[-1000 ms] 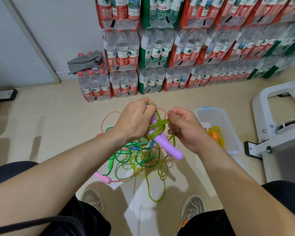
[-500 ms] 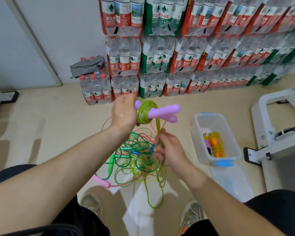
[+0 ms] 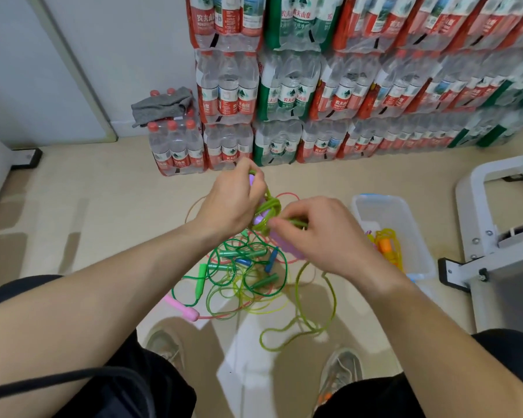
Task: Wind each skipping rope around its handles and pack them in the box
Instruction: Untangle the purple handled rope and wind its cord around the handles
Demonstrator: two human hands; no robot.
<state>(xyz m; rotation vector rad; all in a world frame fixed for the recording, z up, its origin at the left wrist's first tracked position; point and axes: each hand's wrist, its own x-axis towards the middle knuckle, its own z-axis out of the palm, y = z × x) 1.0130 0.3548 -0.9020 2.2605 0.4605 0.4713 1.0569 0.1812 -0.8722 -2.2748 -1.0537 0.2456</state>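
My left hand (image 3: 230,203) grips a pair of purple handles (image 3: 258,219) with yellow-green rope (image 3: 269,206) coiled round them. My right hand (image 3: 320,230) pinches that rope just right of the coil, covering the handles' lower end. The loose tail of the rope (image 3: 299,330) hangs down to the floor. Below my hands lies a tangle of green ropes (image 3: 242,267) with green and blue handles, plus a pink-handled rope (image 3: 184,310). The clear plastic box (image 3: 387,212) stands to the right and holds a wound yellow rope with orange handles (image 3: 388,247).
Shrink-wrapped packs of water bottles (image 3: 284,95) are stacked along the far wall, with a grey cloth (image 3: 160,105) on one. A white metal frame (image 3: 495,236) stands at the right. The box's lid (image 3: 417,279) lies by the box. My shoes (image 3: 341,369) are below.
The handles came down from their raised, level position. My right hand rose from the hanging rope to the coil beside my left hand. The rope's tail now trails farther right on the floor.
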